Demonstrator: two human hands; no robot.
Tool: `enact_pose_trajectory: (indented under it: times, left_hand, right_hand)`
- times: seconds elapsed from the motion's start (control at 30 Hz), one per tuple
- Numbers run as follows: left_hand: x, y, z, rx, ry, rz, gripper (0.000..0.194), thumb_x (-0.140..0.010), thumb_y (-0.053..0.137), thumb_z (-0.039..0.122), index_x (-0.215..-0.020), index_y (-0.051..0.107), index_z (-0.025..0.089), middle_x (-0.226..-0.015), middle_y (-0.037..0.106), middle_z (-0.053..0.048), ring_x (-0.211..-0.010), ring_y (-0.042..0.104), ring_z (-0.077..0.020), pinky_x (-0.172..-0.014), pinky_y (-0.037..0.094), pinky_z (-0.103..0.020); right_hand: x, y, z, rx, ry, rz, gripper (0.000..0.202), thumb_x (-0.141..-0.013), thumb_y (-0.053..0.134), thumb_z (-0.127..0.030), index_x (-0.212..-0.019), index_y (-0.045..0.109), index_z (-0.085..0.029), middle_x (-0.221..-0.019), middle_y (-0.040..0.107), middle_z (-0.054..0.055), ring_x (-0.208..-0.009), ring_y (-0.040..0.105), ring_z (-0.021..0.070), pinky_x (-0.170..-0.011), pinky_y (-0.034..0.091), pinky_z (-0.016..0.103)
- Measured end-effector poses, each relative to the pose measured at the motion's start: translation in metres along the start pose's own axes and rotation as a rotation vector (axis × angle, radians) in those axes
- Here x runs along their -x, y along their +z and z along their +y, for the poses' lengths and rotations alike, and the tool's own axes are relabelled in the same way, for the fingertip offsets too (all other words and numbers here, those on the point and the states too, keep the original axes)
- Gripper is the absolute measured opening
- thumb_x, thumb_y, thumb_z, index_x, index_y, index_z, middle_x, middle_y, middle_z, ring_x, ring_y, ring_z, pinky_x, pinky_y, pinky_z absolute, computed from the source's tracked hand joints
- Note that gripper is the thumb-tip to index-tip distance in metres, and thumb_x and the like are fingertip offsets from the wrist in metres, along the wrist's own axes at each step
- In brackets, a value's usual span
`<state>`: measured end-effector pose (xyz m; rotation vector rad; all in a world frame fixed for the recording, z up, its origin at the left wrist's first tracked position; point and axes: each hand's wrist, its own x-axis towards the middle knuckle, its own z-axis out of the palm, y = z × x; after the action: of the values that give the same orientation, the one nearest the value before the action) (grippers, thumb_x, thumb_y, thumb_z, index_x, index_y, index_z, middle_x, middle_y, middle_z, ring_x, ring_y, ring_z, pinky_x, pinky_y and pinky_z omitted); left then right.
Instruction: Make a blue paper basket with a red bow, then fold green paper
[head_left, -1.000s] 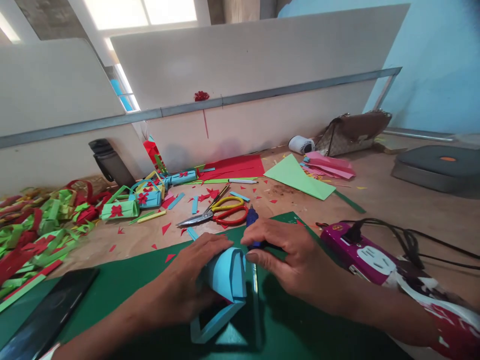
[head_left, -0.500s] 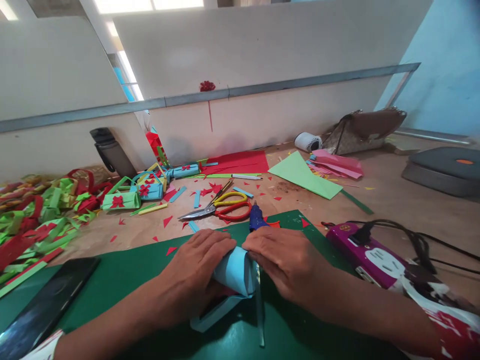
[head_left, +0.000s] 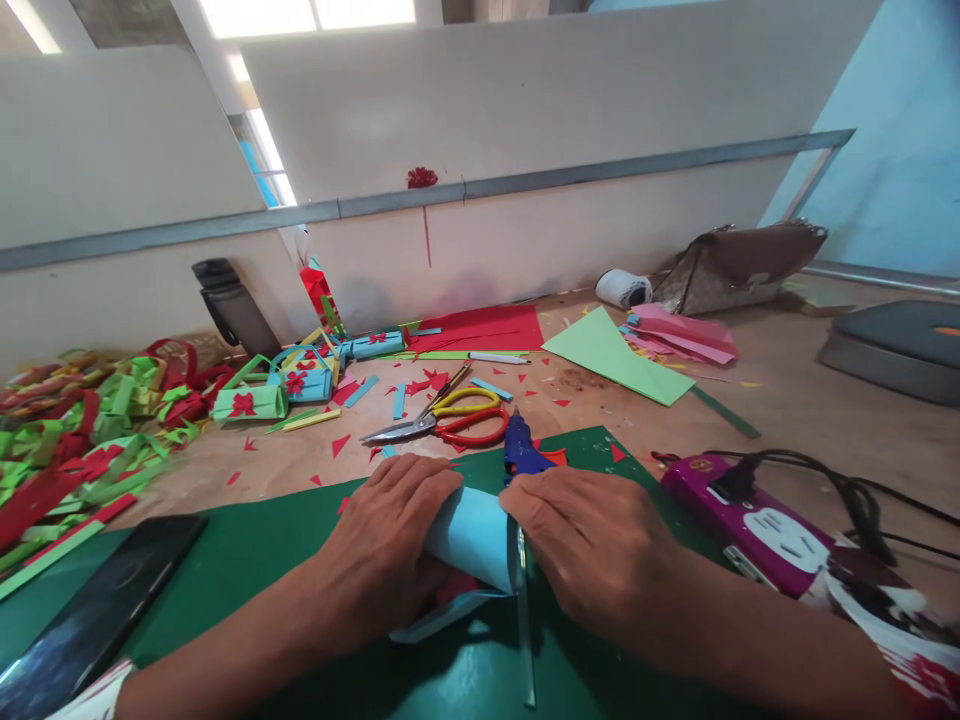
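Observation:
A small light-blue paper bag [head_left: 471,538], curled into a rounded shape, is between my hands above the green mat. My left hand [head_left: 390,545] wraps around its left side, fingers closed on it. At its right end my right hand [head_left: 592,555] has its fingertips pinched on the paper edge; the exact grip is partly hidden. Just beyond the right hand lies a blue glue gun [head_left: 521,448] with an orange trigger. A clear glue stick [head_left: 526,640] runs toward me beside the bag. Scissors [head_left: 450,415] with yellow and red handles lie further off.
At left lie a black phone [head_left: 97,595] and a heap of red and green paper pieces [head_left: 90,430]. Finished small paper bags [head_left: 251,402] stand behind. To the right are a purple power strip [head_left: 750,520] with cables, light-green paper [head_left: 615,355] and a handbag [head_left: 742,265].
The blue paper bag has turned slightly, showing more of its rounded side and less of its open end. Both hands keep hold of it. The view has shifted a little.

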<state>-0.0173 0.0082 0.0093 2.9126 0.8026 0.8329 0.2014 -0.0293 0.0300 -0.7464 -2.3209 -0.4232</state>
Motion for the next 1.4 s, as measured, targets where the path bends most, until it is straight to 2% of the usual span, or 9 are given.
enact_pose_trajectory:
  times: [0.33, 0.4, 0.53, 0.67, 0.9, 1.07, 1.2, 1.27, 1.4]
  left_hand:
    - [-0.001, -0.003, 0.001, 0.014, -0.053, -0.056, 0.045, -0.074, 0.063, 0.017, -0.115, 0.043, 0.018, -0.111, 0.058, -0.010, -0.100, 0.054, -0.0246, -0.087, 0.044, -0.041]
    - [-0.001, -0.004, 0.001, -0.011, -0.073, -0.055, 0.044, -0.075, 0.062, 0.016, -0.115, 0.044, 0.018, -0.110, 0.059, -0.010, -0.098, 0.055, -0.0245, -0.085, 0.045, -0.041]
    - [0.001, -0.004, 0.002, -0.178, -0.029, 0.001, 0.041, -0.078, 0.059, 0.016, -0.116, 0.044, 0.013, -0.110, 0.060, -0.013, -0.096, 0.055, -0.0281, -0.083, 0.045, -0.046]
    - [0.001, -0.003, 0.005, -0.368, 0.071, 0.104, 0.033, -0.087, 0.052, 0.026, -0.113, 0.046, 0.007, -0.104, 0.062, -0.018, -0.090, 0.057, -0.0314, -0.078, 0.046, -0.048]
    - [0.001, -0.002, 0.011, -0.460, 0.094, 0.129, 0.032, -0.089, 0.051, 0.026, -0.112, 0.048, 0.003, -0.101, 0.063, -0.019, -0.088, 0.059, -0.0321, -0.074, 0.048, -0.047]
    - [0.002, -0.001, 0.012, -0.476, 0.102, 0.136, 0.037, -0.085, 0.056, 0.024, -0.113, 0.049, 0.002, -0.101, 0.063, -0.020, -0.088, 0.059, -0.0322, -0.073, 0.048, -0.047]
    - [0.003, -0.001, 0.014, -0.465, 0.102, 0.133, 0.036, -0.086, 0.054, 0.022, -0.115, 0.048, 0.002, -0.101, 0.063, -0.019, -0.089, 0.059, -0.0320, -0.074, 0.049, -0.046]
    - [0.003, -0.001, 0.015, -0.450, 0.095, 0.131, 0.035, -0.087, 0.053, 0.022, -0.115, 0.048, 0.002, -0.102, 0.063, -0.019, -0.089, 0.059, -0.0313, -0.074, 0.049, -0.046]
    - [0.000, 0.000, 0.016, -0.392, 0.057, 0.118, 0.034, -0.088, 0.053, 0.027, -0.113, 0.048, 0.004, -0.102, 0.063, -0.019, -0.088, 0.059, -0.0303, -0.074, 0.050, -0.046]
  right_hand:
    - [0.000, 0.004, 0.003, -0.141, 0.076, 0.014, 0.020, -0.083, 0.045, -0.002, -0.095, 0.060, -0.009, -0.081, 0.067, 0.010, -0.076, 0.063, 0.0188, -0.070, 0.052, 0.032]
    - [-0.003, 0.001, 0.002, -0.226, 0.204, 0.039, 0.017, -0.085, 0.045, -0.005, -0.091, 0.059, -0.012, -0.083, 0.066, 0.008, -0.080, 0.062, 0.0179, -0.073, 0.051, 0.030]
    - [-0.009, -0.005, 0.001, -0.488, 0.598, -0.003, 0.015, -0.086, 0.052, -0.014, -0.072, 0.058, -0.019, -0.092, 0.066, 0.003, -0.091, 0.062, 0.0158, -0.080, 0.048, 0.027]
    - [-0.014, -0.003, 0.004, -0.696, 0.781, -0.063, 0.024, -0.084, 0.056, -0.022, -0.060, 0.059, -0.019, -0.089, 0.068, 0.004, -0.100, 0.062, 0.0208, -0.085, 0.047, 0.032]
    - [-0.016, 0.001, 0.003, -0.955, 0.936, -0.037, 0.022, -0.078, 0.061, -0.029, -0.060, 0.065, -0.017, -0.099, 0.070, 0.009, -0.100, 0.062, 0.0263, -0.082, 0.051, 0.037]
    - [-0.016, 0.003, -0.001, -1.098, 1.027, -0.016, 0.019, -0.072, 0.066, -0.028, -0.058, 0.061, -0.016, -0.090, 0.068, 0.006, -0.083, 0.064, 0.0209, -0.069, 0.051, 0.029]
    - [-0.016, 0.005, -0.002, -1.117, 1.080, -0.032, 0.017, -0.069, 0.067, -0.029, -0.060, 0.060, -0.017, -0.079, 0.067, 0.004, -0.073, 0.062, 0.0179, -0.062, 0.048, 0.027]
    - [-0.016, 0.005, -0.002, -1.095, 1.086, -0.026, 0.017, -0.071, 0.065, -0.029, -0.060, 0.060, -0.017, -0.077, 0.067, 0.005, -0.078, 0.063, 0.0201, -0.065, 0.048, 0.029]
    - [-0.017, 0.007, -0.004, -1.063, 1.046, 0.036, 0.017, -0.070, 0.065, -0.026, -0.056, 0.060, -0.018, -0.091, 0.069, 0.007, -0.101, 0.060, 0.0250, -0.083, 0.047, 0.034]
